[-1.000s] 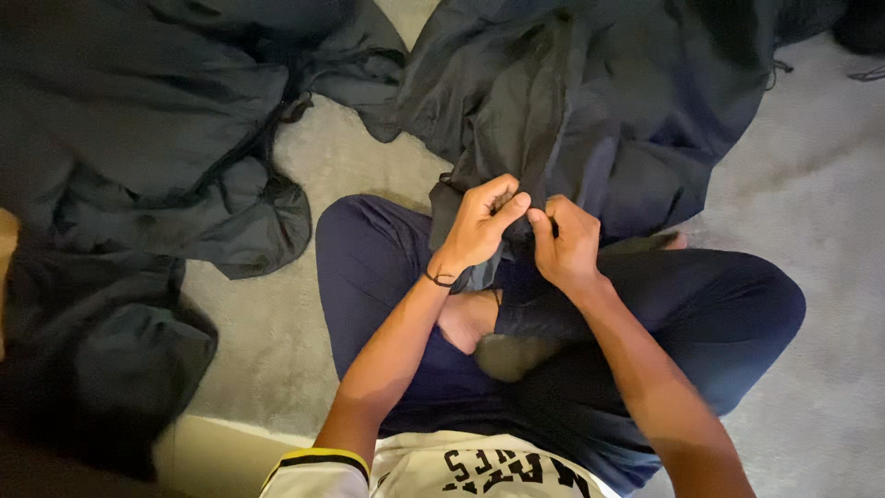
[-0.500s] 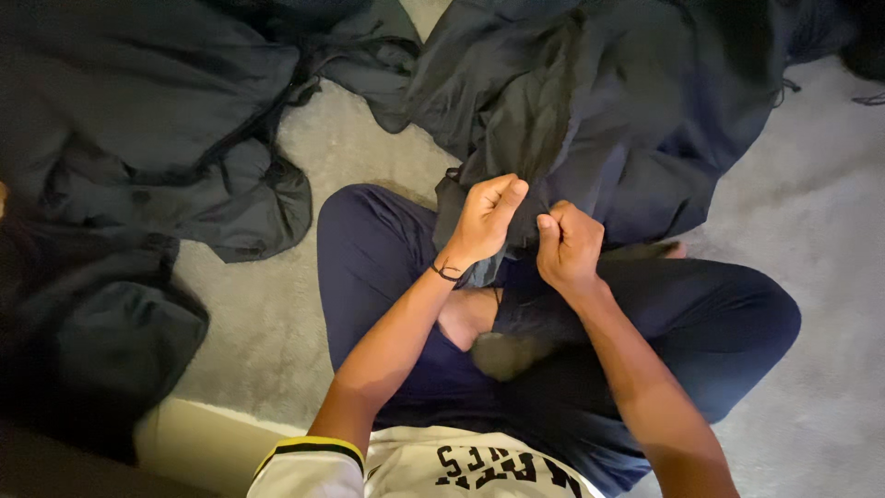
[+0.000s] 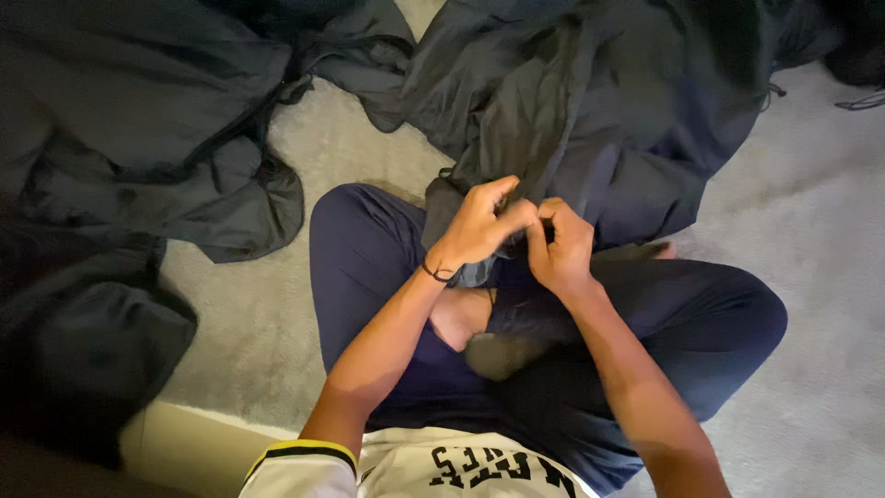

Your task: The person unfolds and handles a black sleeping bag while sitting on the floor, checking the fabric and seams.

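I sit cross-legged on a pale carpet (image 3: 811, 240) in dark blue trousers (image 3: 369, 249). A large dark garment (image 3: 590, 101) lies spread in front of me, its near edge pulled onto my lap. My left hand (image 3: 475, 226), with a thin dark band at the wrist, pinches a fold of that edge. My right hand (image 3: 560, 244) grips the same fabric right beside it, fingers curled. The two hands touch at the fingertips. What lies between the fingers is hidden by the cloth.
A second heap of dark fabric (image 3: 138, 157) covers the floor at the left and far left. Bare carpet shows between the heaps and to the right of my knee. A pale ledge (image 3: 175, 443) runs along the lower left.
Both hands have stayed together on the garment's edge, shifting slightly as the fingers work the fabric. The view has drifted a little; the heaps have not moved.
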